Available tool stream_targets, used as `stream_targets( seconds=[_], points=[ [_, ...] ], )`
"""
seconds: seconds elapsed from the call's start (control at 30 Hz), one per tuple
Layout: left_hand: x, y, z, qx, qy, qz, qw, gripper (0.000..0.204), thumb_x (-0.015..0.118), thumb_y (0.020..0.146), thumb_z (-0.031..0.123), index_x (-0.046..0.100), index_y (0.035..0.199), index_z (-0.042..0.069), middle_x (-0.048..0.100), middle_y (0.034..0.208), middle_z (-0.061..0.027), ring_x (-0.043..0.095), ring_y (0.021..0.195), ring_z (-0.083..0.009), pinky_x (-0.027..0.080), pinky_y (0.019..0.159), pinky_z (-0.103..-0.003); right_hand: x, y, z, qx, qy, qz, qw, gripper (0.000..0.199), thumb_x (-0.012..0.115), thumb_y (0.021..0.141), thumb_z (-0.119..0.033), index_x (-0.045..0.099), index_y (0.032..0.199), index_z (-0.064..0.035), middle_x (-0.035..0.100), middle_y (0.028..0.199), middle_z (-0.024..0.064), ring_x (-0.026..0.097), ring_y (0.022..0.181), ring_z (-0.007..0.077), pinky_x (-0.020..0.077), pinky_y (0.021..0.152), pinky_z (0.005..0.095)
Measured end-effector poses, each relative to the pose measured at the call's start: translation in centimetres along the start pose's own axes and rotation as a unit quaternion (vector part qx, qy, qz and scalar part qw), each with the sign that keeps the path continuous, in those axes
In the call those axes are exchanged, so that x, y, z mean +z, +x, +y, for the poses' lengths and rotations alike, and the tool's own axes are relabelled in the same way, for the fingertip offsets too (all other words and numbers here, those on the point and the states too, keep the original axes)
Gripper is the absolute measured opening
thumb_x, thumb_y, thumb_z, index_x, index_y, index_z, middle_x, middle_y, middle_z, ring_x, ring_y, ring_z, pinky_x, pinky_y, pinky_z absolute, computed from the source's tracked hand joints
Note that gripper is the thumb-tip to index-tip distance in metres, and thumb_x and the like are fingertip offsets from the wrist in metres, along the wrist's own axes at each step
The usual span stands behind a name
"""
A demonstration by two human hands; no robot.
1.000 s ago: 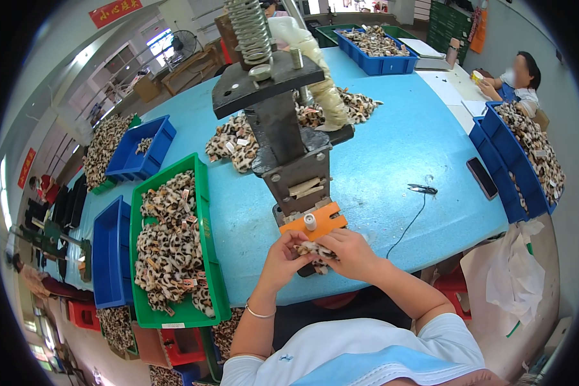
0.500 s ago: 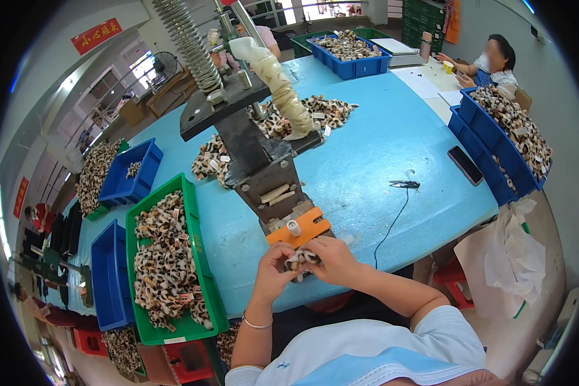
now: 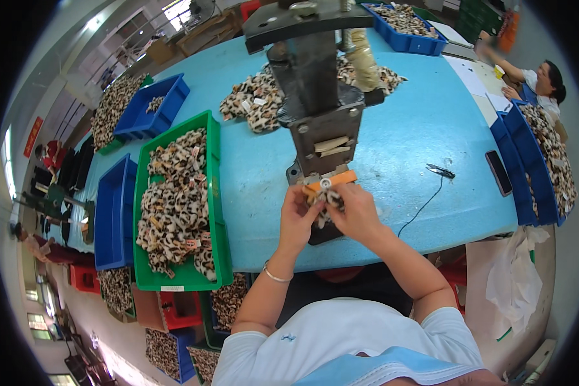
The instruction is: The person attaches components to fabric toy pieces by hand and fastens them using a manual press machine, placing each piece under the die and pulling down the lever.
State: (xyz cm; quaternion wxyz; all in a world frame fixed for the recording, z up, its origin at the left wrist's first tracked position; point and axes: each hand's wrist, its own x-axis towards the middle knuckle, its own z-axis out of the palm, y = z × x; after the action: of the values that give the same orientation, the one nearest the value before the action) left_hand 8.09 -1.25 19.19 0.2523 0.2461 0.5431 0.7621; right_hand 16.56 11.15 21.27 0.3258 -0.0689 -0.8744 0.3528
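Busily, a person worked near the middle of the tabletop's (image 3: 399, 141) near edge, left grip (image 3: 296, 215) and right grip (image 3: 357, 209) both clasping a small spotted plush piece (image 3: 332, 199). The piece lay between the two, pinched at the fingertips, with the left grip on one side and the right on the other; fingers covered much of it. It sat right at an orange block (image 3: 345, 177) with a white peg (image 3: 325, 183) at the foot of a dark metal press (image 3: 321, 128); whether it touched the peg could not be told.

Along the left side, a green tray (image 3: 217, 193) held a heap of similar spotted pieces (image 3: 177, 199), beside a blue tray (image 3: 116, 225). Another pile (image 3: 254, 103) lay behind the press. Toward the right edge rested corded snips (image 3: 441, 171) and a dark phone (image 3: 498, 172), near blue bins (image 3: 514, 161) of spotted pieces. A second person (image 3: 540, 90) sat beyond the bins.
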Motion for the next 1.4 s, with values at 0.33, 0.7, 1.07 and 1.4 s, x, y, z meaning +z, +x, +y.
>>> stream_targets(
  seconds=[0.33,0.7,1.07,1.4],
  points=[
    [1.0,2.6,-1.1,-0.015,-0.098,0.064,0.993,0.017,0.055,0.092,0.004,0.049,0.109,0.004,0.060,0.094,-0.0035,0.056,0.086,-0.0084,0.046,0.077,-0.023,-1.6,4.0,2.2,0.271,0.119,-0.157,0.942,0.031,0.073,0.076,-0.015,0.063,0.097,0.0061,0.069,0.081,0.0112,0.066,0.073,0.0167,0.0518,0.066,0.0315],
    [0.6,3.0,-4.3,0.035,0.105,0.132,0.985,0.010,0.054,0.093,0.003,0.062,0.092,-0.003,0.063,0.086,-0.0048,0.057,0.078,-0.0072,0.046,0.068,-0.022,0.1,1.5,4.3,0.341,0.447,-0.057,0.825,0.027,0.062,0.088,-0.005,0.055,0.113,0.0023,0.067,0.093,0.0057,0.062,0.080,0.0079,0.0499,0.070,0.0224],
    [1.1,2.3,-2.7,0.055,0.192,0.085,0.976,0.020,0.059,0.086,0.006,0.063,0.103,-0.003,0.051,0.095,-0.0045,0.053,0.076,-0.0124,0.043,0.068,-0.024,-1.2,1.5,4.1,0.301,0.112,-0.109,0.941,0.033,0.068,0.084,-0.014,0.055,0.111,-0.0015,0.063,0.085,0.0042,0.059,0.073,0.0130,0.0496,0.067,0.0266],
    [0.7,2.3,-3.0,0.067,0.310,0.042,0.947,0.037,0.068,0.080,0.011,0.060,0.113,-0.003,0.049,0.096,-0.0057,0.053,0.080,-0.0129,0.046,0.064,-0.024,0.5,4.8,5.7,0.337,0.297,-0.165,0.878,0.024,0.073,0.078,-0.014,0.060,0.092,-0.0004,0.062,0.082,0.0040,0.058,0.080,0.0123,0.0474,0.071,0.0278]
  ],
)
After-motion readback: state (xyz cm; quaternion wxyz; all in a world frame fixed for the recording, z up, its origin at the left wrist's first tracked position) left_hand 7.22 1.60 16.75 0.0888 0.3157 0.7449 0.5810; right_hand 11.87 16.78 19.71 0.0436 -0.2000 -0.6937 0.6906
